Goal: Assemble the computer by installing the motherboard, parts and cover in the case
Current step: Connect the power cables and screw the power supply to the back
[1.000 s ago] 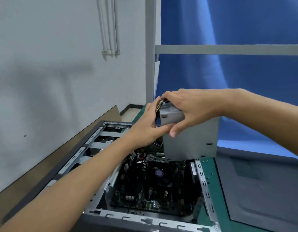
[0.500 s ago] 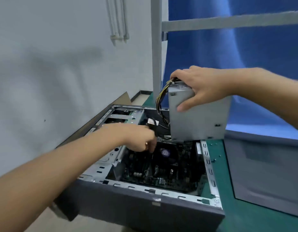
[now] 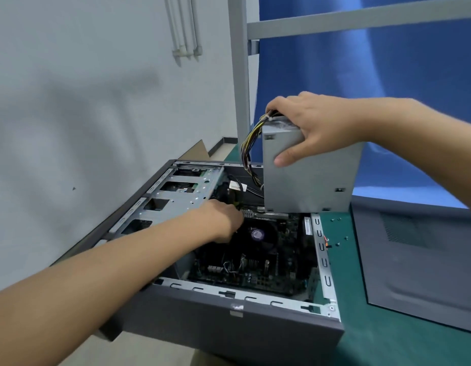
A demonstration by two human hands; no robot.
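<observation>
The right hand (image 3: 311, 128) grips the top edge of the power supply (image 3: 308, 186), holding it upright over the far right corner of the case (image 3: 229, 328), just above the motherboard (image 3: 255, 262) seated inside. Its bundle of cables (image 3: 249, 146) droops into the case. The left hand (image 3: 224, 220) reaches down among the wires beside the fan (image 3: 257, 235). Its fingers are hidden, so whether it holds anything cannot be told. The cover (image 3: 414, 260) lies on the green surface (image 3: 361, 339) to the right. The likely risks are the box slipping from its one-handed hold onto the board, and cables getting pinched beneath it or snagging the fan.
</observation>
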